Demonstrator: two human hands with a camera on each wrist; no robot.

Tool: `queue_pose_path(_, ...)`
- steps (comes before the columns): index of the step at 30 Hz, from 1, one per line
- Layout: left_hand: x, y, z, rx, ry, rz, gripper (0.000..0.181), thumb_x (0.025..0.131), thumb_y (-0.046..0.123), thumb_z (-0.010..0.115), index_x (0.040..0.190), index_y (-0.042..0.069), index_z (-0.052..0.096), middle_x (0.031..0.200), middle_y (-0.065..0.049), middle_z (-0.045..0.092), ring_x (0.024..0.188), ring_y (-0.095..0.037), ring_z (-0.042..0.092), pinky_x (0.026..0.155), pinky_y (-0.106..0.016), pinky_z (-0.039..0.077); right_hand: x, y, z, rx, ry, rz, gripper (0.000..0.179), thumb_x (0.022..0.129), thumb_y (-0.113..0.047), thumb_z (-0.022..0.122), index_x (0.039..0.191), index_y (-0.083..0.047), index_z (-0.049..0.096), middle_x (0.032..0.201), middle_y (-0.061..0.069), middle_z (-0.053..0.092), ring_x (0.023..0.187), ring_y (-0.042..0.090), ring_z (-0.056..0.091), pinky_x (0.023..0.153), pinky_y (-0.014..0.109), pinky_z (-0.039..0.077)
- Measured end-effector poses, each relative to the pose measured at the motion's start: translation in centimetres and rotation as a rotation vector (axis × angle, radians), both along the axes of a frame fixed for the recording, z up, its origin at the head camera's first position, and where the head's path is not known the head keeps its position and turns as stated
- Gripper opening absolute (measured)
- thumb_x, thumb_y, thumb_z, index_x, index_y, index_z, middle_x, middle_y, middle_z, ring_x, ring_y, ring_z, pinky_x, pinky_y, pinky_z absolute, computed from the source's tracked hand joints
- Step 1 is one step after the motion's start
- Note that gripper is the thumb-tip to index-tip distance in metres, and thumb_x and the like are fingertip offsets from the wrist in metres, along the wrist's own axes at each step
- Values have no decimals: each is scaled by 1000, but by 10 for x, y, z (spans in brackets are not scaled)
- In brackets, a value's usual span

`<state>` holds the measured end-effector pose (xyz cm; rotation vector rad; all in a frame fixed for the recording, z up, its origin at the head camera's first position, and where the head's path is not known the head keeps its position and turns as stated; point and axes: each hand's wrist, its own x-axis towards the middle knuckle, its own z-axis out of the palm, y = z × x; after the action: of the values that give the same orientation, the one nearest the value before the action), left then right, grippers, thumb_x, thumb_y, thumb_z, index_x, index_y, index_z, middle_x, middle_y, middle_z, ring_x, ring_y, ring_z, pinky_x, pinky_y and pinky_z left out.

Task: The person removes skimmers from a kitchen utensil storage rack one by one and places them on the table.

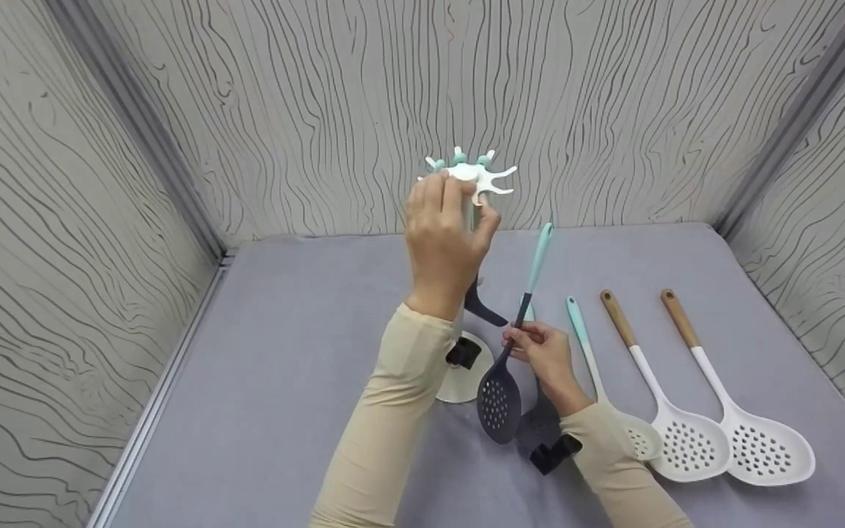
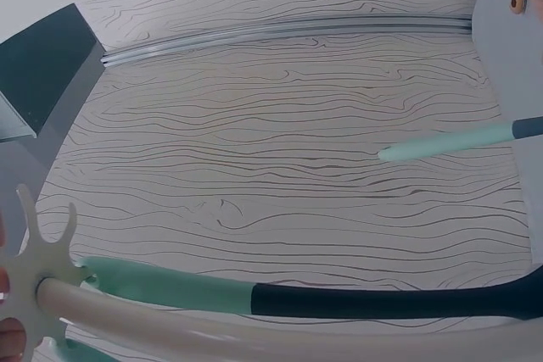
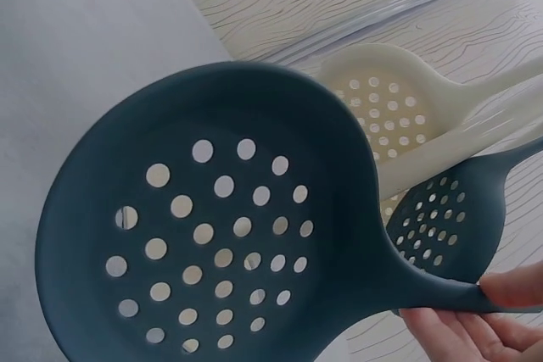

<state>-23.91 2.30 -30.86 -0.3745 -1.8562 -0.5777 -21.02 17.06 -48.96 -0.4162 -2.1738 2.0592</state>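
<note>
A white utensil stand has a hooked top, a pole and a round base. My left hand grips the edge of the hooked top, thumb below and fingers above. Mint-handled utensils hang from its hooks; one mint handle runs into a dark shaft beside the pole. Lower down, my right hand pinches a dark skimmer by its neck, its mint handle pointing up and its perforated bowl down. Behind it in the right wrist view are another dark skimmer and a cream skimmer.
On the grey cloth to the right lie a small mint-handled white skimmer and two larger white skimmers with wooden handles. Wood-patterned panels enclose the table at the back and sides.
</note>
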Motion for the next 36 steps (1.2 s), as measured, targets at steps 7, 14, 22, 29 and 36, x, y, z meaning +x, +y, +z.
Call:
queue_pose_path(7, -3, 0, 0, -1, 26, 10, 12, 79, 18, 64, 87, 10, 59, 94, -6, 61, 96, -21, 57, 98, -31, 48, 1, -4, -6, -47, -6, -2, 23, 90, 2, 59, 107, 18, 59, 83, 12, 75, 70, 8, 71, 65, 21, 61)
queue_pose_path(14, -2, 0, 1, -18, 23, 3, 13, 80, 19, 64, 88, 10, 59, 94, -6, 61, 95, -21, 57, 96, -32, 49, 0, -8, -12, -10, -73, -9, 25, 91, -1, 60, 109, 16, 60, 85, 14, 76, 74, 13, 72, 67, 25, 62)
queue_pose_path(22, 7, -4, 7, -75, -109, -46, 15, 86, 22, 60, 92, 8, 60, 97, -6, 59, 98, -20, 56, 97, -29, 48, 0, -11, -21, -23, -129, -28, 24, 90, 0, 60, 107, 16, 61, 86, 17, 75, 71, 14, 72, 69, 29, 62)
queue_pose_path(29, 6, -9, 1, -8, -43, -141, 20, 86, 19, 64, 101, 6, 65, 109, -11, 53, 113, -24, 53, 107, -32, 45, 0, -13, -29, -1, -156, -16, 26, 90, -2, 60, 109, 16, 61, 91, 21, 75, 69, 11, 71, 62, 22, 60)
queue_pose_path(36, 7, -13, -24, 189, 63, -221, 37, 83, 8, 66, 119, 3, 58, 124, -15, 50, 119, -26, 49, 105, -37, 44, 0, -14, -33, -6, -150, -25, 29, 87, 0, 62, 109, 18, 58, 81, 17, 75, 61, 8, 68, 55, 19, 58)
